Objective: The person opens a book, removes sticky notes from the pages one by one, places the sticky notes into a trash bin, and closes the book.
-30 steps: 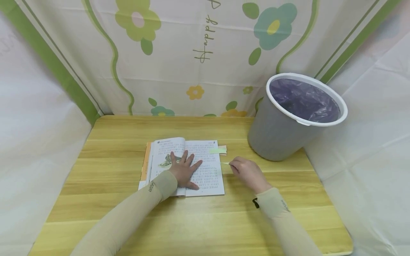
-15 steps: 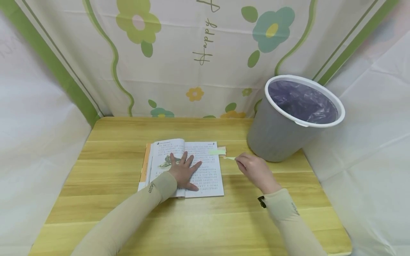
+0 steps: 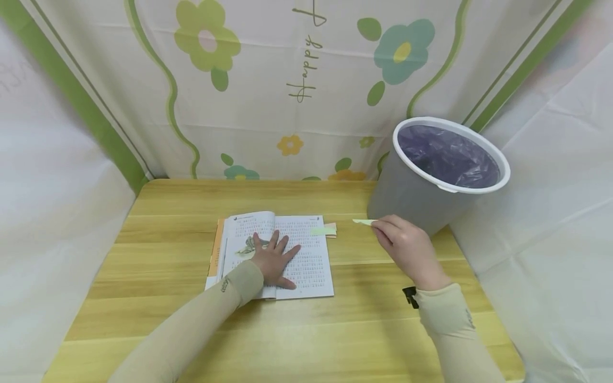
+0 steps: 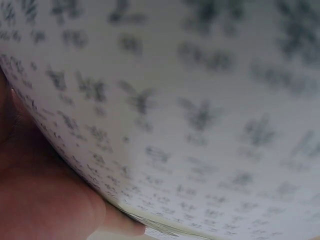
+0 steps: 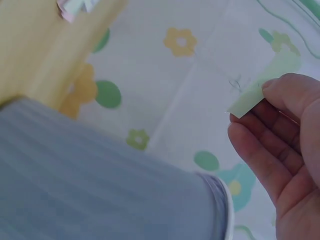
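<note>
An open book (image 3: 306,266) with printed pages lies on the wooden table. My left hand (image 3: 273,264) rests on it with fingers spread, across the inner margin and part of the right page. In the left wrist view the printed page (image 4: 200,125) fills most of the frame, beside part of that hand (image 4: 45,200). My right hand (image 3: 407,247) is raised to the right of the book and pinches a pale green sticky tab (image 5: 260,87) between thumb and fingers. Further green and pinkish tabs (image 3: 324,231) stick out from the book's right edge.
A grey trash bin (image 3: 407,197) with a white rim and a purple liner bag (image 3: 450,154) stands at the table's back right, close beyond my right hand. A flowered curtain (image 3: 263,106) hangs behind the table (image 3: 167,234).
My right hand has moved right and up, away from the book toward the bin, carrying the green sticky tab. The left hand has stayed on the book.
</note>
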Available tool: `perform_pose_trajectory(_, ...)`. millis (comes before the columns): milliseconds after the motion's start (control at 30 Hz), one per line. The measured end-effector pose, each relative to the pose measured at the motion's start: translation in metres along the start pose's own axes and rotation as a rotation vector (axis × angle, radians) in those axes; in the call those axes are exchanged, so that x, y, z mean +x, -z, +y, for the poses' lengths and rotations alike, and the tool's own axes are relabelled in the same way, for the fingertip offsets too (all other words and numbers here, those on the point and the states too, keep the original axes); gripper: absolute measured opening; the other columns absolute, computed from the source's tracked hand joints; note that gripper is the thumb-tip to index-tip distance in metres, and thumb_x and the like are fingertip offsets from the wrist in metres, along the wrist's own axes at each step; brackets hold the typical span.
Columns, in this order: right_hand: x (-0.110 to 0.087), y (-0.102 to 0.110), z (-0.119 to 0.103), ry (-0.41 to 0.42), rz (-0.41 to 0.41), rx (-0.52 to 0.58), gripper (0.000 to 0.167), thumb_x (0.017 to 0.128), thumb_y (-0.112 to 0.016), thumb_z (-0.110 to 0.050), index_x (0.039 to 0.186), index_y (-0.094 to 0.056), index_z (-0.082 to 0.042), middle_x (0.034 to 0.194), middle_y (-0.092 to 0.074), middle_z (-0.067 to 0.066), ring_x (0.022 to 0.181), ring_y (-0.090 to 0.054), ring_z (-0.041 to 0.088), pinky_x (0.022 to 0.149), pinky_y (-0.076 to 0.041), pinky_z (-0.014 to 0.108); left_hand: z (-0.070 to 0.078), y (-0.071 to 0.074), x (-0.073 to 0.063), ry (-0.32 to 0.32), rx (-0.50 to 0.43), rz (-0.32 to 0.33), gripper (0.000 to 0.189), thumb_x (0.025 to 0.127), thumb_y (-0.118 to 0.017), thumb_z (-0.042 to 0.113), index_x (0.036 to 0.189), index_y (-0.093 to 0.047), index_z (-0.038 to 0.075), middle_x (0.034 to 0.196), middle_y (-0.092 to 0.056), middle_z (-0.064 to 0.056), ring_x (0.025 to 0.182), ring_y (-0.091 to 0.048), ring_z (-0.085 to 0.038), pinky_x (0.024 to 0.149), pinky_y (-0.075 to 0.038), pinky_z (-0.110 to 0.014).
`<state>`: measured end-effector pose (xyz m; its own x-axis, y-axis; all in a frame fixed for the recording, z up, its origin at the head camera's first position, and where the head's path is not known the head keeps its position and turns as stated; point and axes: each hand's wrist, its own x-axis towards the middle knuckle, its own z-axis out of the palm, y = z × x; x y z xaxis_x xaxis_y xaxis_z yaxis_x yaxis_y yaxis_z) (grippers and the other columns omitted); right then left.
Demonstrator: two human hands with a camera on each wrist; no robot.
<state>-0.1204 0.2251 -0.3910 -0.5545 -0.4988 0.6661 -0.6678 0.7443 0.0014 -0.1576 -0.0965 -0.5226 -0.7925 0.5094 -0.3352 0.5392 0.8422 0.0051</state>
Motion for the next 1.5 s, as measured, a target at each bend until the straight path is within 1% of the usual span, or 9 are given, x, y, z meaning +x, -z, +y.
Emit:
perform_pose_trajectory(133, 0.006, 0.017, 0.005, -0.011, 0.031, -0.001, 0.022, 0.074, -0.078, 0.010, 0.094, -0.075, 0.001, 0.090, -0.070, 0.009, 0.075, -0.069, 0.025, 0.063, -0.057, 0.038, -0.001, -0.003, 0.001, -0.005, 0.003, 0.014, 0.112, 0.068, -0.056, 0.087, 0.159, -0.019, 0.032, 0.164, -0.016, -0.014, 0.148, -0.001, -0.043, 0.098, 0.000, -0.084)
perform_pose_trajectory(367, 0.013, 0.040, 0.012, -0.011, 0.022, -0.060, 0.014, 0.082, -0.072, 0.003, 0.096, -0.075, 0.001, 0.090, -0.070, 0.009, 0.075, -0.068, 0.024, 0.065, -0.057, 0.038, -0.002, -0.006, 0.003, -0.003, 0.000, 0.018, 0.113, 0.068, -0.055, 0.088, 0.159, -0.018, 0.034, 0.164, -0.015, -0.013, 0.149, -0.001, -0.043, 0.097, 0.001, -0.084)
perform_pose_trajectory(633, 0.020, 0.056, 0.026, 0.011, 0.137, -0.085, 0.013, 0.082, -0.070, 0.003, 0.094, -0.076, 0.003, 0.087, -0.070, 0.011, 0.072, -0.068, 0.028, 0.061, -0.055, 0.042, -0.001, -0.005, 0.002, 0.001, 0.005, 0.011, 0.112, 0.068, -0.054, 0.088, 0.159, -0.019, 0.034, 0.164, -0.015, -0.013, 0.149, 0.000, -0.043, 0.098, 0.001, -0.084)
perform_pose_trajectory(833, 0.026, 0.072, 0.040, -0.009, 0.160, -0.132, 0.015, 0.078, -0.075, 0.006, 0.093, -0.076, 0.002, 0.088, -0.071, 0.011, 0.076, -0.069, 0.030, 0.064, -0.055, 0.045, 0.000, -0.002, 0.000, 0.003, 0.004, 0.006, 0.112, 0.069, -0.055, 0.087, 0.159, -0.019, 0.033, 0.164, -0.016, -0.013, 0.149, -0.001, -0.042, 0.099, 0.000, -0.084)
perform_pose_trajectory(1000, 0.033, 0.086, 0.053, -0.051, 0.176, -0.160, 0.013, 0.081, -0.073, 0.004, 0.094, -0.076, 0.002, 0.088, -0.071, 0.013, 0.077, -0.068, 0.032, 0.064, -0.054, 0.048, 0.000, -0.002, -0.001, 0.004, -0.001, 0.011, 0.112, 0.068, -0.055, 0.087, 0.159, -0.019, 0.033, 0.164, -0.016, -0.012, 0.149, -0.001, -0.042, 0.099, -0.001, -0.083)
perform_pose_trajectory(1167, 0.039, 0.098, 0.075, -0.082, 0.161, -0.175, 0.013, 0.082, -0.072, 0.005, 0.095, -0.075, 0.003, 0.089, -0.072, 0.016, 0.080, -0.068, 0.035, 0.066, -0.052, 0.049, -0.001, -0.005, 0.001, 0.000, -0.009, 0.025, 0.112, 0.067, -0.055, 0.088, 0.159, -0.019, 0.034, 0.164, -0.016, -0.012, 0.149, -0.001, -0.042, 0.099, 0.000, -0.084)
perform_pose_trajectory(1200, 0.040, 0.100, 0.081, -0.078, 0.143, -0.186, 0.013, 0.083, -0.071, 0.005, 0.095, -0.075, 0.004, 0.090, -0.072, 0.017, 0.080, -0.068, 0.035, 0.065, -0.052, 0.049, -0.001, -0.005, 0.001, 0.000, -0.011, 0.024, 0.112, 0.067, -0.055, 0.088, 0.159, -0.019, 0.034, 0.164, -0.015, -0.012, 0.149, 0.000, -0.042, 0.098, 0.000, -0.084)
perform_pose_trajectory(1367, 0.047, 0.104, 0.106, -0.060, 0.113, -0.200, 0.013, 0.081, -0.069, 0.006, 0.093, -0.074, 0.005, 0.086, -0.071, 0.021, 0.072, -0.066, 0.038, 0.058, -0.049, 0.050, -0.001, -0.002, 0.000, 0.007, -0.013, 0.003, 0.112, 0.068, -0.055, 0.087, 0.159, -0.018, 0.034, 0.164, -0.015, -0.011, 0.149, 0.000, -0.041, 0.099, 0.000, -0.083)
perform_pose_trajectory(1500, 0.055, 0.108, 0.124, -0.053, 0.052, -0.205, 0.013, 0.081, -0.068, 0.007, 0.092, -0.073, 0.006, 0.084, -0.069, 0.023, 0.070, -0.065, 0.040, 0.059, -0.049, 0.052, -0.001, -0.002, 0.000, 0.013, -0.005, -0.010, 0.112, 0.068, -0.053, 0.088, 0.159, -0.016, 0.035, 0.165, -0.013, -0.011, 0.149, 0.002, -0.041, 0.099, 0.001, -0.083)
